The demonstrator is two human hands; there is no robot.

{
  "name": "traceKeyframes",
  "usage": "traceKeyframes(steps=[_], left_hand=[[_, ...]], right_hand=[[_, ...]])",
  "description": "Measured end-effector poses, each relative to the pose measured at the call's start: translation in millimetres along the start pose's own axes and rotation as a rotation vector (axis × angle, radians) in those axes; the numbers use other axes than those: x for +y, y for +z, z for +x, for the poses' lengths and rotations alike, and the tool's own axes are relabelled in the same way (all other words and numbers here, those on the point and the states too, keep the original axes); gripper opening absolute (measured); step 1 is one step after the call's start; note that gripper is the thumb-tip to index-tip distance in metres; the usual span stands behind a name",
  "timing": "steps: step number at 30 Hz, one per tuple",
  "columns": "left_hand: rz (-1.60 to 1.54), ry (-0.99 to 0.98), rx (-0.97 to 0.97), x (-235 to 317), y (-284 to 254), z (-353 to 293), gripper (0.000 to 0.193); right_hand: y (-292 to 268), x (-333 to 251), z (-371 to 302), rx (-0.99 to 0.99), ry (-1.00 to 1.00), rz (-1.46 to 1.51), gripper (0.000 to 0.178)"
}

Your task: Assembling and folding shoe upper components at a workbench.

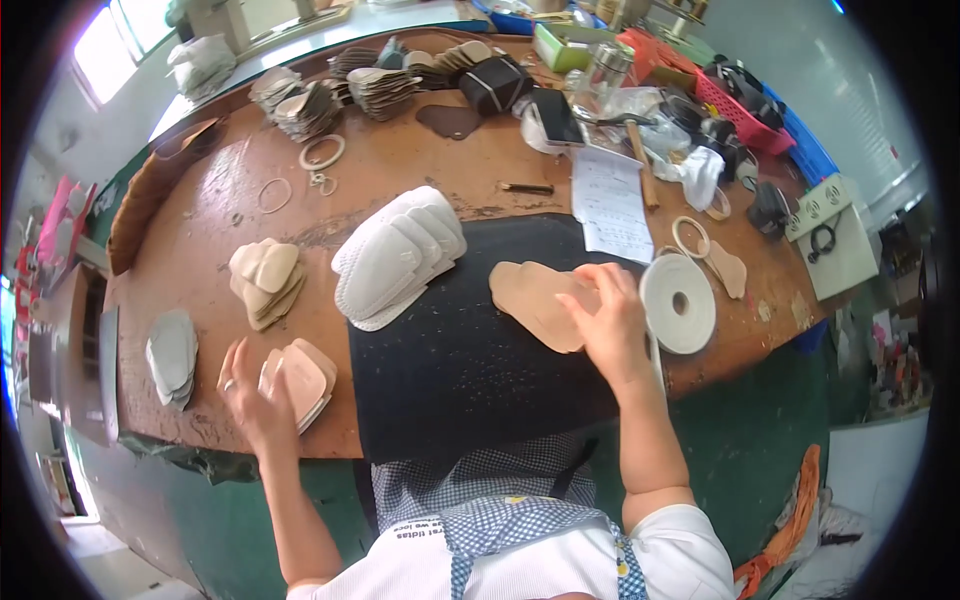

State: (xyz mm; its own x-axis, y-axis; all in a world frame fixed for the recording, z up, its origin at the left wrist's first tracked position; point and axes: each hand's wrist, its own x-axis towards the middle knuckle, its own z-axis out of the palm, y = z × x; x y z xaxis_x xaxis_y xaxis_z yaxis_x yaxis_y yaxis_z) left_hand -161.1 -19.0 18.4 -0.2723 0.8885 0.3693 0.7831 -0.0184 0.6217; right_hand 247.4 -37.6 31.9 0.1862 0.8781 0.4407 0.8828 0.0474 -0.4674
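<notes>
My left hand (258,408), with a ring on one finger, is spread at the left of a small stack of pinkish-beige cut pieces (308,380); the thumb touches or overlaps its edge. On the black mat (470,390) lies a tan, sole-shaped cut piece (540,305). My right hand (612,325) is over its right end, thumb and bent fingers closed on it; the fingertips are partly hidden. A fanned stack of white perforated pieces (395,260) lies at the mat's upper left. Further left are a beige stack (268,280) and a grey stack (172,355).
A white tape roll (654,305) lies just right of my right hand. Beyond it are a handwritten sheet (610,205), a phone (557,115) and a pink basket (745,115). More stacked pieces (385,92) line the back. A power strip (822,210) sits at the right edge.
</notes>
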Motion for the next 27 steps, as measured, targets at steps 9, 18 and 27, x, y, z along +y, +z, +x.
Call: traceKeyframes(steps=[9,18,27], left_hand=[[0.192,0.542,-0.266,77.7,109.2,27.9,0.065],[-0.164,0.470,-0.338,58.5,98.3,45.4,0.033],[-0.269,0.835,-0.417,46.8,54.6,-62.0,0.021]], right_hand=[[23.4,4.4,-17.5,0.073,-0.041,-0.214,0.027],[28.7,4.2,-31.8,0.128,-0.201,0.157,0.025],[-1.3,5.4,-24.6,-0.301,0.338,1.071,0.022]])
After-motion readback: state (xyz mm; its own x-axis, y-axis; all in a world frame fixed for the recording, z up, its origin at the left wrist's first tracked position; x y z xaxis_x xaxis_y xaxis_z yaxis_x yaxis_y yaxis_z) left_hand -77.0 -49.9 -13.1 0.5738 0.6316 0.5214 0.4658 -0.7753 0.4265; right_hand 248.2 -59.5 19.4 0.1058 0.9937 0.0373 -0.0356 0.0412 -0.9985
